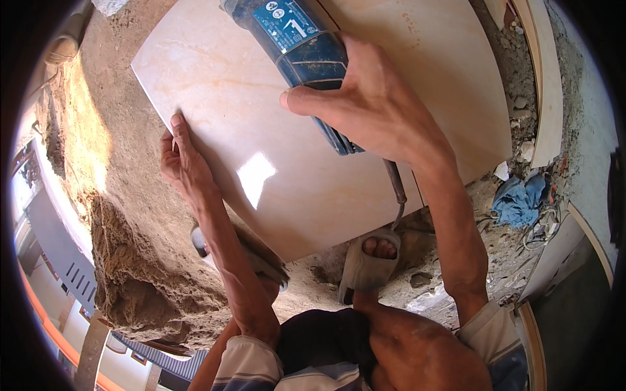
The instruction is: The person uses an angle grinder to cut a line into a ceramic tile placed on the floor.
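Note:
My right hand is wrapped round the body of a blue corded power tool, thumb on the near side. The tool's working end lies beyond the upper edge of the view, so its exact kind is hidden. Its cord hangs down over the glossy cream tile beneath. At the tile's left edge my left hand grips the rim, thumb on top and fingers curled at the side. A second cream tile lies on the right, a thin dark joint between the two.
Sandy ground spreads to the left, with a rough mound of sand nearer me. My sandalled foot is close to the tile's near edge. A blue crumpled cloth, rubble and pale tile strips lie along the right wall.

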`<state>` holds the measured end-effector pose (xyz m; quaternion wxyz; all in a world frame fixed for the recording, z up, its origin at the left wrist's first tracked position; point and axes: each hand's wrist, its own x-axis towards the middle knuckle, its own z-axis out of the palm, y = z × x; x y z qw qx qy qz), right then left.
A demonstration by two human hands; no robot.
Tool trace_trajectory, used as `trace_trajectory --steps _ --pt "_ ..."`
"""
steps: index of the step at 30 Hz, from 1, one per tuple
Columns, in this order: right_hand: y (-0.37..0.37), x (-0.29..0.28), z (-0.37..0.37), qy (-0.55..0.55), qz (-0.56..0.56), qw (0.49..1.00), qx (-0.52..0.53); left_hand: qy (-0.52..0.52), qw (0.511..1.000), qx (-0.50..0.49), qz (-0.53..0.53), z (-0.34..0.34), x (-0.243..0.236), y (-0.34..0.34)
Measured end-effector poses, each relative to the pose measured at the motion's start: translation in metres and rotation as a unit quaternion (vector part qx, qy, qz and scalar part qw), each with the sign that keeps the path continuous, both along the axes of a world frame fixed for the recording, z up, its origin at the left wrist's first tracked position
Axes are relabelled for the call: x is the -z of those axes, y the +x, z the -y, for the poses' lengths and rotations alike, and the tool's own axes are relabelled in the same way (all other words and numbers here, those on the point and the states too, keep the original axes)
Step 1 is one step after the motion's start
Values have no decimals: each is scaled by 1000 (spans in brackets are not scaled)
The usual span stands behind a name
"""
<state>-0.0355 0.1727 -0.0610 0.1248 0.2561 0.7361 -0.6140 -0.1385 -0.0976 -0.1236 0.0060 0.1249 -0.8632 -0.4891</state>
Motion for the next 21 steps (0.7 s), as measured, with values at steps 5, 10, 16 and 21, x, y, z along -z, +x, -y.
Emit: trace_trajectory --steps 5,10,16,21 --pt "4 0 2 0 -15 999 29 -15 1000 -8 19 -3 -2 0" --pt "7 -7 3 -11 -12 999 34 -10 1000 -6 12 -2 -2 0" --pt "13 -4 5 -29 -15 999 44 -23 999 -11 21 -4 -3 0" --pt "17 -4 6 -37 -22 998 48 -19 1000 -4 19 -3 -4 1"
